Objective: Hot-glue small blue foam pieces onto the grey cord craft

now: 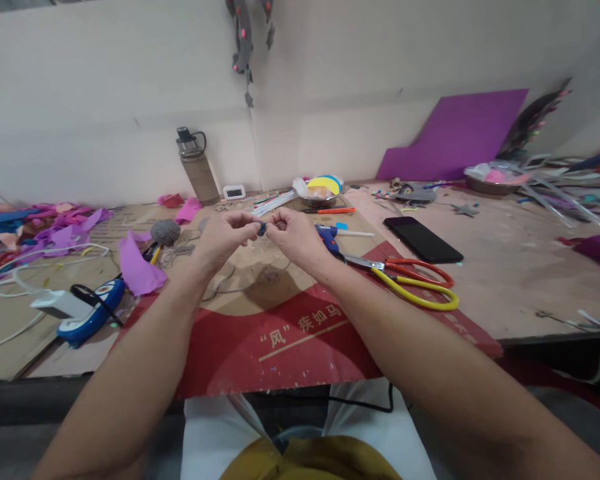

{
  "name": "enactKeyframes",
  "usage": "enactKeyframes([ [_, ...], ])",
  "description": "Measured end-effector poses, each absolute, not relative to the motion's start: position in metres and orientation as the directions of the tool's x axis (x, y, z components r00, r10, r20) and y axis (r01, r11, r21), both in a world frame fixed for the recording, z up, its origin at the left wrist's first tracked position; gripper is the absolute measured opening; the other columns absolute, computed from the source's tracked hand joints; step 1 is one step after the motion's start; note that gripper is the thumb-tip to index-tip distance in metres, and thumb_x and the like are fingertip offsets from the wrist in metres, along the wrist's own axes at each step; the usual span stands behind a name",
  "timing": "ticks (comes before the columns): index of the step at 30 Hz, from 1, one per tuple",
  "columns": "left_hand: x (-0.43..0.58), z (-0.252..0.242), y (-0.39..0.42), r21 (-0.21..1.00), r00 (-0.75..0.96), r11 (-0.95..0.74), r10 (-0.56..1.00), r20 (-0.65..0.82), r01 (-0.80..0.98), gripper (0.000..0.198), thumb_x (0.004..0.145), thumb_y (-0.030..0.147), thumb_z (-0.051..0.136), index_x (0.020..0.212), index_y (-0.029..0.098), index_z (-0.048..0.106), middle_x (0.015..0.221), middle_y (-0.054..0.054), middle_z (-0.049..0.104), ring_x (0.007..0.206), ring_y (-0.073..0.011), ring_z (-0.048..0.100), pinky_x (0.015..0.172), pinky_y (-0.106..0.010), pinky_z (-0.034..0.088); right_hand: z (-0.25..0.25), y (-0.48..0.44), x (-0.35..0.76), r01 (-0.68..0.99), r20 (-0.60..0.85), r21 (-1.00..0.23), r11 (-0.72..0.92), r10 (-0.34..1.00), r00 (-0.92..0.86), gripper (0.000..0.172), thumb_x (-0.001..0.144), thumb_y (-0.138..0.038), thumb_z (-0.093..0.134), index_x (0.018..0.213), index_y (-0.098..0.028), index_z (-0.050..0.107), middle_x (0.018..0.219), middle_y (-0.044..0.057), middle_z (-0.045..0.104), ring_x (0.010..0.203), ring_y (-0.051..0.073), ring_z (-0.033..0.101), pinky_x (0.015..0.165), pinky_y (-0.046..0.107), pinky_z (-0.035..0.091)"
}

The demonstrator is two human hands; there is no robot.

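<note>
My left hand (229,237) and my right hand (295,237) meet above the middle of the cardboard. Between their fingertips is a small dark blue piece (262,229), pinched from both sides; its shape is mostly hidden. Grey yarn (225,289) trails over the brown cardboard below my hands. A ball of grey yarn (165,232) lies to the left of my left hand. Just right of my right hand is a blue glue gun (329,238), partly covered by that hand. Scissors with red and yellow handles (415,283) lie beside my right forearm.
A black phone (423,240) lies at the right. A bottle (199,168) stands by the wall near a small white clock (234,193). At the left are a blue-and-white power strip (91,313), white cables and purple scraps (139,265). Behind my hands sits a bowl (320,200).
</note>
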State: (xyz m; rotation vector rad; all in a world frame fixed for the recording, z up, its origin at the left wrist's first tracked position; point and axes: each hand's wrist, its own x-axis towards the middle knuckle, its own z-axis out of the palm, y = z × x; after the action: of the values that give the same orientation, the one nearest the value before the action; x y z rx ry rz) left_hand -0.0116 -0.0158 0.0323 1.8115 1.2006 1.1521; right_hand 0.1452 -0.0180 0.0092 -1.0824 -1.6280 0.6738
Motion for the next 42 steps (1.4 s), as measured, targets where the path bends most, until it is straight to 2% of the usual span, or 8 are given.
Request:
enactKeyframes([
  [10,-0.010,0.029,-0.017,0.672,0.198,-0.473,0.873,0.447,0.569,0.012,0.069,0.024,0.062,0.072,0.015,0.068,0.065,-0.001,0.064,0.058,-0.0097,0.053,0.055,-0.022,0.039,0.007,-0.020,0.146,0.397,0.468,-0.787,0.473,0.876,-0.118,0.012,0.077,-0.023,0.054,0.067,-0.018,0.052,0.062,-0.003,0.049,0.059,0.010,0.041,0.059,0.025,0.030],
  [18,-0.010,0.028,-0.016,0.804,0.111,-0.401,0.912,0.395,0.440,0.006,0.067,0.021,0.059,0.066,0.016,0.062,0.054,0.003,0.056,0.050,-0.0085,0.046,0.050,-0.022,0.036,0.005,-0.012,0.149,0.206,0.431,-0.854,0.477,0.872,-0.232,0.017,0.084,-0.027,0.047,0.072,-0.018,0.054,0.061,-0.005,0.043,0.058,0.010,0.038,0.057,0.025,0.031],
  [25,-0.008,0.028,-0.018,0.811,0.095,-0.393,0.915,0.392,0.433,0.005,0.066,0.020,0.061,0.065,0.016,0.063,0.054,0.002,0.056,0.049,-0.0080,0.046,0.050,-0.022,0.037,0.002,-0.012,0.148,0.117,0.414,-0.891,0.439,0.890,-0.191,0.013,0.078,-0.030,0.055,0.076,-0.018,0.058,0.064,-0.004,0.048,0.058,0.009,0.040,0.057,0.025,0.034],
  [29,-0.006,0.027,-0.017,0.846,0.122,-0.364,0.931,0.345,0.388,0.007,0.067,0.021,0.063,0.065,0.015,0.064,0.053,0.001,0.057,0.048,-0.0076,0.046,0.048,-0.021,0.036,0.002,-0.013,0.149,0.200,0.406,-0.883,0.426,0.904,-0.133,0.011,0.075,-0.026,0.054,0.068,-0.018,0.055,0.061,-0.004,0.048,0.057,0.009,0.040,0.057,0.025,0.033],
  [32,-0.010,0.026,-0.014,0.917,0.217,-0.270,0.953,0.212,0.293,0.012,0.068,0.026,0.068,0.069,0.014,0.068,0.058,-0.002,0.061,0.052,-0.0090,0.052,0.050,-0.021,0.039,0.004,-0.012,0.152,0.284,0.388,-0.869,0.406,0.914,-0.118,0.010,0.073,-0.024,0.053,0.065,-0.018,0.053,0.060,-0.004,0.048,0.056,0.009,0.040,0.057,0.025,0.033],
  [36,-0.017,0.027,-0.010,0.966,0.314,-0.135,0.947,0.061,0.220,0.029,0.073,0.043,0.068,0.075,0.014,0.071,0.073,-0.009,0.069,0.067,-0.0144,0.062,0.058,-0.024,0.046,0.008,-0.011,0.158,0.398,0.374,-0.831,0.387,0.920,-0.114,0.009,0.072,-0.021,0.052,0.064,-0.018,0.054,0.058,-0.004,0.049,0.057,0.010,0.041,0.058,0.025,0.032],
  [39,-0.016,0.027,-0.009,0.956,0.280,-0.183,0.953,0.115,0.229,0.032,0.075,0.047,0.065,0.080,0.016,0.072,0.081,-0.010,0.070,0.073,-0.0156,0.063,0.058,-0.024,0.045,0.010,-0.011,0.160,0.471,0.385,-0.788,0.397,0.914,-0.126,0.008,0.072,-0.019,0.052,0.065,-0.018,0.054,0.058,-0.004,0.049,0.057,0.010,0.042,0.059,0.025,0.031],
  [42,-0.014,0.025,-0.008,0.892,0.206,-0.299,0.949,0.239,0.339,0.023,0.073,0.038,0.065,0.077,0.016,0.071,0.076,-0.007,0.069,0.065,-0.0125,0.057,0.054,-0.023,0.040,0.009,-0.011,0.160,0.516,0.402,-0.749,0.416,0.904,-0.146,0.008,0.073,-0.020,0.052,0.066,-0.018,0.055,0.058,-0.003,0.049,0.058,0.011,0.043,0.059,0.026,0.031],
])
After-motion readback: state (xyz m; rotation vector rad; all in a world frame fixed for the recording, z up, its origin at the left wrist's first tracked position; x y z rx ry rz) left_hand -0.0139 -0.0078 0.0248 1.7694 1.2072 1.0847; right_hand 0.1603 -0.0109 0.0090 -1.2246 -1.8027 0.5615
